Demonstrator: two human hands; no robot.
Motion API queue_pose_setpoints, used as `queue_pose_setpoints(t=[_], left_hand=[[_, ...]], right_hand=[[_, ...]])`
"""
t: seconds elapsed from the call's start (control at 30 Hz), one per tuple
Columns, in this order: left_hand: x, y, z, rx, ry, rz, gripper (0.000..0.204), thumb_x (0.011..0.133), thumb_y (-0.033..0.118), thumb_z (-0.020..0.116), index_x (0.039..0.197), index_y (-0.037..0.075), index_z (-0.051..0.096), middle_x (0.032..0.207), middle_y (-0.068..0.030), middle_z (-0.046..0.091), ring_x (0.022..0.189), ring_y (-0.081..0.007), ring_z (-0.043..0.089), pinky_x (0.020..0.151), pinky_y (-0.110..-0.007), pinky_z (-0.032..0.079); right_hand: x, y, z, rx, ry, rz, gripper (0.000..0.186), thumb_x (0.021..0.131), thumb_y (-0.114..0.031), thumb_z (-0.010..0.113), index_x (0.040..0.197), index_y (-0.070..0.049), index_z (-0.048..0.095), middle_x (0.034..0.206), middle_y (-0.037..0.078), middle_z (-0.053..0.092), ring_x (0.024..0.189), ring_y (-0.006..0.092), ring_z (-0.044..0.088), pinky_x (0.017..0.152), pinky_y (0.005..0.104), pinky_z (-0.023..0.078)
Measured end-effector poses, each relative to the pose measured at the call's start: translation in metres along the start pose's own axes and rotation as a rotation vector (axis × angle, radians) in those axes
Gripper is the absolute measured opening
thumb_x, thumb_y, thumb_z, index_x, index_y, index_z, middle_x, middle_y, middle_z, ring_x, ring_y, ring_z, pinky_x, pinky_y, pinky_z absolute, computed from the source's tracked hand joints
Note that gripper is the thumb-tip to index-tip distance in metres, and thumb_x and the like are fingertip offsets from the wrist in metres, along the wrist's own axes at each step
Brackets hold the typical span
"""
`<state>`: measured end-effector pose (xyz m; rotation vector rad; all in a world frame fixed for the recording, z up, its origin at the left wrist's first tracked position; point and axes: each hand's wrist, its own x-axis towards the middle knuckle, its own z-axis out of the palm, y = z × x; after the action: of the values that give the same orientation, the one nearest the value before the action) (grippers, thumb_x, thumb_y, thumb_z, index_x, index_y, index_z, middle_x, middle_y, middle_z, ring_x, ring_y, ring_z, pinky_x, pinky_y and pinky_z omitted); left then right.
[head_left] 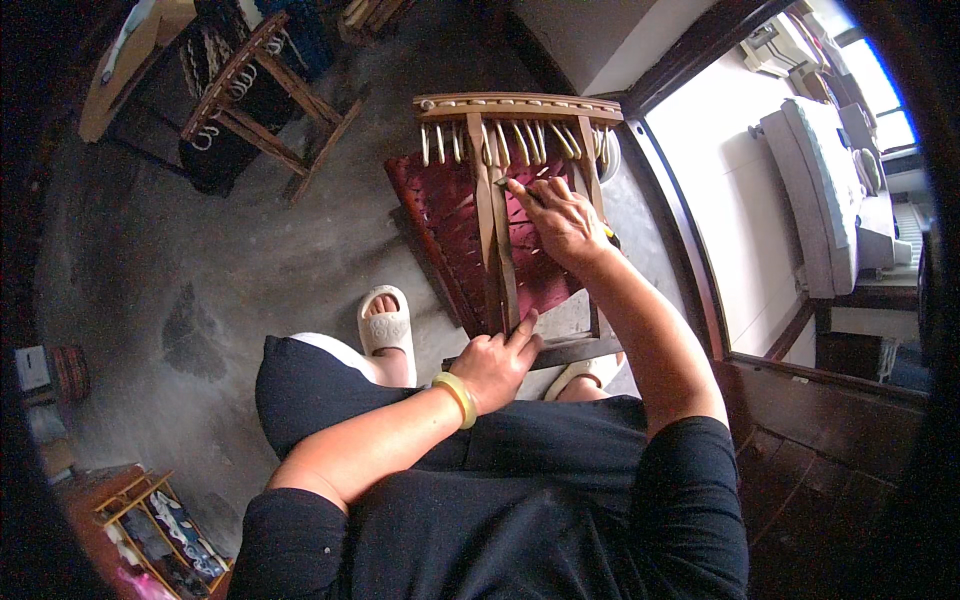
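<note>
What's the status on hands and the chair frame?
Left hand closed on the wooden chair frame at its lower end. Right hand grip on a small tool, tip at the slats. Red woven seat behind; nothing blocking.

Wooden chair frame (497,215), smooth; seat (445,215) perhaps woven; rough concrete floor (200,260).

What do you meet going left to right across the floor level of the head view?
Wooden frame with hooks → white slipper on the foot → left hand → right hand → grey sofa.
</note>
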<state>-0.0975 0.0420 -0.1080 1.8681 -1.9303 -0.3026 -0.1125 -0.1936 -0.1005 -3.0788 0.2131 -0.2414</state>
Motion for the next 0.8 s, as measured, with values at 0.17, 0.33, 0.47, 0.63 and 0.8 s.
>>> queue_pose_setpoints(t=[0.17, 0.33, 0.47, 0.63, 0.8], left_hand=[[0.001, 0.000, 0.000, 0.003, -0.014, 0.011, 0.043, 0.067, 0.011, 0.060, 0.109, 0.002, 0.057, 0.126, -0.0232, 0.049, 0.065, -0.0242, 0.062, 0.058, -0.034, 0.052], [0.000, -0.001, -0.002, -0.004, -0.030, 0.011, 0.046, 0.066, 0.012, 0.061, 0.111, 0.001, 0.056, 0.129, -0.0235, 0.047, 0.066, -0.0246, 0.063, 0.059, -0.035, 0.052], [0.001, 0.000, -0.002, -0.005, -0.046, 0.007, 0.049, 0.065, 0.013, 0.062, 0.113, 0.002, 0.056, 0.131, -0.0235, 0.045, 0.066, -0.0247, 0.063, 0.060, -0.035, 0.052], [0.002, 0.001, -0.003, 0.001, -0.053, 0.000, 0.049, 0.065, 0.013, 0.062, 0.112, 0.003, 0.056, 0.131, -0.0229, 0.046, 0.067, -0.0244, 0.063, 0.061, -0.034, 0.052], [0.002, 0.001, -0.002, -0.009, -0.036, -0.010, 0.048, 0.065, 0.013, 0.062, 0.112, 0.003, 0.057, 0.129, -0.0219, 0.047, 0.066, -0.0247, 0.063, 0.060, -0.034, 0.052]], right_hand=[[-0.002, 0.010, 0.004, -0.018, 0.021, -0.086, 0.079, 0.065, -0.032, 0.068, 0.135, -0.007, 0.041, 0.098, 0.010, 0.053, 0.096, 0.0277, 0.050, 0.073, 0.0366, 0.048], [0.002, 0.006, -0.004, -0.016, -0.075, -0.054, 0.078, 0.067, -0.031, 0.068, 0.136, -0.008, 0.039, 0.099, 0.013, 0.055, 0.098, 0.0302, 0.051, 0.076, 0.0376, 0.049], [-0.001, 0.012, 0.000, 0.008, -0.086, -0.066, 0.068, 0.072, -0.023, 0.062, 0.134, -0.008, 0.041, 0.103, 0.013, 0.056, 0.097, 0.0297, 0.051, 0.074, 0.0371, 0.050], [-0.006, 0.013, -0.003, 0.014, -0.033, -0.127, 0.060, 0.074, -0.014, 0.055, 0.133, -0.008, 0.044, 0.105, 0.012, 0.055, 0.096, 0.0284, 0.051, 0.073, 0.0355, 0.050], [-0.009, 0.010, -0.009, 0.007, -0.069, -0.135, 0.058, 0.076, -0.014, 0.054, 0.133, -0.007, 0.044, 0.100, 0.011, 0.054, 0.094, 0.0275, 0.051, 0.072, 0.0352, 0.050]])
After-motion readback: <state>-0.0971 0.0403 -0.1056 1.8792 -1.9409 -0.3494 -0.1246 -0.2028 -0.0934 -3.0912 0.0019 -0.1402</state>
